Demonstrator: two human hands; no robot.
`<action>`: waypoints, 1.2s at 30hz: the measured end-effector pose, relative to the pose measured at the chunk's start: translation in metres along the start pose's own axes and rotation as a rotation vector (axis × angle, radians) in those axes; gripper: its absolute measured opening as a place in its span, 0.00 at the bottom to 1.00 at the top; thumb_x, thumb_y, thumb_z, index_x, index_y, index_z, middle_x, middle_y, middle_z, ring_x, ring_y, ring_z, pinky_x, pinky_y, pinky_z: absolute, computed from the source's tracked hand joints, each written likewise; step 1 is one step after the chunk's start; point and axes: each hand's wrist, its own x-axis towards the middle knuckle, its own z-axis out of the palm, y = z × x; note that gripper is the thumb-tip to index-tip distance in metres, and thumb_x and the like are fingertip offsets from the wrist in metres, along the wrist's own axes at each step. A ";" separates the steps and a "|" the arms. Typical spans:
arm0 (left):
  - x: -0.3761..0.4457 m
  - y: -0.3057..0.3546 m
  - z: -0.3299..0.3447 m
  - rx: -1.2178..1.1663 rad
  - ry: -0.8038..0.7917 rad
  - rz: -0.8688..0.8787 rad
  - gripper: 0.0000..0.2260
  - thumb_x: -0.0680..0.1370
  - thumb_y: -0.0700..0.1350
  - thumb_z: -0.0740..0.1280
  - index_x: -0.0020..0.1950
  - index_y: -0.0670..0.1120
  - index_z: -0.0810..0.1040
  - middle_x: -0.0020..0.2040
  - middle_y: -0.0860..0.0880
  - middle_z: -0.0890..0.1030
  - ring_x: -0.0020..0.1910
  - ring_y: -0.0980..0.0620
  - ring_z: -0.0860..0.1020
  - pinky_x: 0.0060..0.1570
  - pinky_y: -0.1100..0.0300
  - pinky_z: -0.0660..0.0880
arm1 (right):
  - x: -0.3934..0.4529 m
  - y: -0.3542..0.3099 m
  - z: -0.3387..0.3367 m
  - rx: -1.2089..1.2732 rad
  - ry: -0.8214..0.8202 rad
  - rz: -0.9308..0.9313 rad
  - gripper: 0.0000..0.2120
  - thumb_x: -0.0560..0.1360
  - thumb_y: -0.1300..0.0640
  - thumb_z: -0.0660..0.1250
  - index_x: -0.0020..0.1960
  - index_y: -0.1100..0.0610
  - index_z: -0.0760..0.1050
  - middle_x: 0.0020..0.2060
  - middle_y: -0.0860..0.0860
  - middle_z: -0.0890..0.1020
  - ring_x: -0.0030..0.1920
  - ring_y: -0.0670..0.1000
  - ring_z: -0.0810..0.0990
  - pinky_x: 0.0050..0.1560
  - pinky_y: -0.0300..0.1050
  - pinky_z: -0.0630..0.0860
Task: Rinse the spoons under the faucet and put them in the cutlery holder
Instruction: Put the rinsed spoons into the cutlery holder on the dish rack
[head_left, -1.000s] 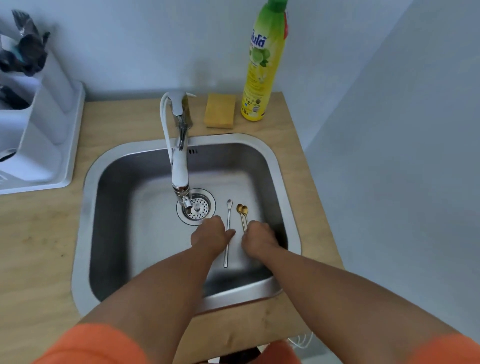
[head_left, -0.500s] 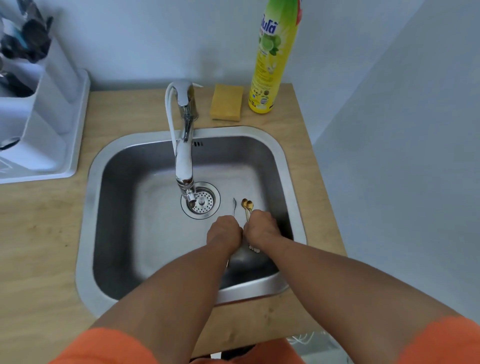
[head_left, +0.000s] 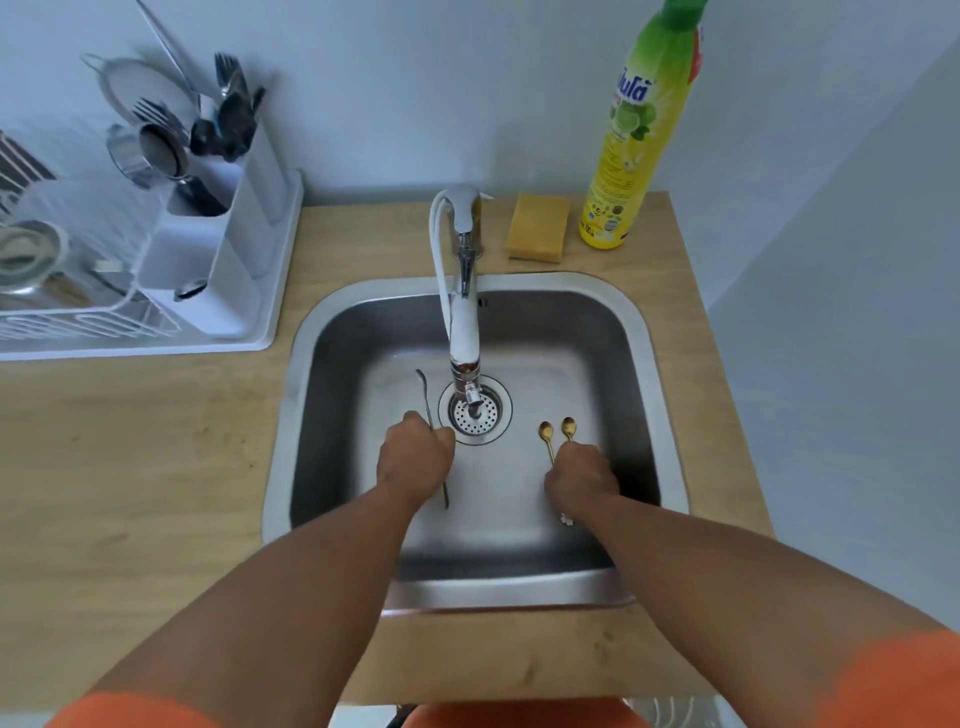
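Both my hands are inside the steel sink. My left hand is closed around a thin silver spoon, whose ends stick out above and below the fist, just left of the drain. My right hand grips two small gold spoons by their handles, bowls pointing away from me, right of the drain. The chrome faucet arches over the drain between the hands; no water is visible. The white cutlery holder stands on the dish rack at the upper left, with forks and dark utensils in it.
A yellow sponge and a tall yellow-green dish soap bottle stand behind the sink at the right. A white dish rack with metal cups and a strainer fills the left counter. The wooden counter ends at a wall on the right.
My hands, which were together over the spoons in the sink, have separated. The left one lifted the silver spoon and moved left of the drain; the right holds the gold spoons.
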 end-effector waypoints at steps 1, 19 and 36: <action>0.003 -0.001 -0.011 -0.015 0.028 0.003 0.13 0.78 0.50 0.62 0.50 0.39 0.74 0.47 0.39 0.80 0.39 0.36 0.83 0.44 0.44 0.83 | -0.002 -0.001 0.001 -0.007 -0.023 -0.007 0.03 0.78 0.61 0.63 0.46 0.57 0.73 0.46 0.55 0.79 0.49 0.58 0.83 0.43 0.45 0.78; 0.011 0.029 -0.255 -0.393 0.640 0.428 0.09 0.75 0.43 0.63 0.39 0.38 0.74 0.34 0.36 0.78 0.33 0.34 0.78 0.30 0.45 0.79 | -0.053 -0.098 0.029 0.015 -0.063 -0.305 0.05 0.73 0.55 0.64 0.44 0.56 0.70 0.46 0.56 0.81 0.50 0.60 0.82 0.43 0.45 0.71; 0.068 -0.054 -0.288 -0.074 0.691 0.133 0.07 0.81 0.47 0.63 0.54 0.45 0.78 0.50 0.40 0.82 0.46 0.39 0.77 0.46 0.47 0.75 | -0.073 -0.260 -0.098 0.454 0.387 -0.764 0.07 0.77 0.53 0.64 0.45 0.56 0.74 0.37 0.53 0.81 0.40 0.59 0.78 0.37 0.48 0.73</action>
